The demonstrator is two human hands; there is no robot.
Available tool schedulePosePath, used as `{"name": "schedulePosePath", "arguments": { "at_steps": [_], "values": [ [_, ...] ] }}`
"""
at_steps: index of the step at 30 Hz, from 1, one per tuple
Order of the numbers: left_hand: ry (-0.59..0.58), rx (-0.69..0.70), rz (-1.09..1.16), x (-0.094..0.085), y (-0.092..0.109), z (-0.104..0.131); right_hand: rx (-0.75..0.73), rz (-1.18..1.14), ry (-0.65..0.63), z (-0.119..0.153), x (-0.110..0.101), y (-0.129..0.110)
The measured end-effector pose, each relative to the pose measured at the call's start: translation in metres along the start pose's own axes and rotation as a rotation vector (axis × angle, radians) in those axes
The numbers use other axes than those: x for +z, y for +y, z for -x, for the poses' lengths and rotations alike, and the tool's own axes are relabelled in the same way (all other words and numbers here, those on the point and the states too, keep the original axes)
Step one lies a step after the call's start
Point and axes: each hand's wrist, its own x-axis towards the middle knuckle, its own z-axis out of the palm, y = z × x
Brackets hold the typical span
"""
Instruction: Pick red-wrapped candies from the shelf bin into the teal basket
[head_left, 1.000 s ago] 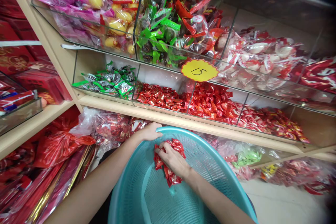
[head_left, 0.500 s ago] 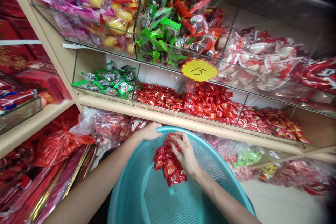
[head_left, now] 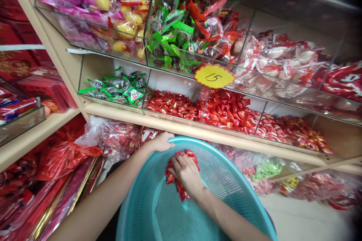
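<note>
A teal plastic basket (head_left: 234,165) with perforated walls stands in front of me at the lower middle. My left hand (head_left: 162,142) grips its far rim, fingers closed over the edge. Inside the basket lies a small pile of red wrapped candies (head_left: 192,155). My right hand (head_left: 186,173) rests on top of the pile with its fingers curled down over the candies. Its fingertips are partly hidden, and so are the candies under the palm.
A wooden shelf (head_left: 118,112) crosses above the basket, with bins of green-wrapped candies (head_left: 121,86) and red candies (head_left: 172,103). A yellow price tag (head_left: 214,76) hangs there. Bagged goods (head_left: 65,154) lie at the left below.
My right hand has moved down and slightly left within the basket, from the far side of the pile onto its middle. My left hand keeps its place on the rim.
</note>
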Motion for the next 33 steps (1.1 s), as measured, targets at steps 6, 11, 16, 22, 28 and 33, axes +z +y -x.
{"name": "schedulePosePath", "arguments": {
  "at_steps": [6, 11, 16, 22, 28, 33],
  "values": [
    [-0.006, 0.016, 0.025, 0.002, -0.002, -0.001, 0.030, -0.067, 0.008, 0.004, 0.001, -0.004],
    [-0.002, 0.016, 0.028, 0.002, -0.002, -0.001, 0.113, -0.086, -0.028, -0.005, -0.002, 0.000],
    [0.002, 0.036, -0.004, 0.001, -0.005, -0.001, 0.130, -0.032, -0.020, -0.009, 0.001, 0.000],
    [0.003, 0.036, 0.004, 0.003, -0.008, -0.004, 0.132, -0.031, -0.004, -0.009, -0.004, -0.003],
    [-0.008, 0.025, 0.018, 0.002, -0.005, -0.003, 0.139, -0.028, -0.007, -0.010, -0.005, -0.003],
    [-0.005, 0.048, 0.007, -0.001, -0.001, -0.002, 0.124, -0.040, 0.029, -0.007, -0.015, -0.003]
  ]
}}
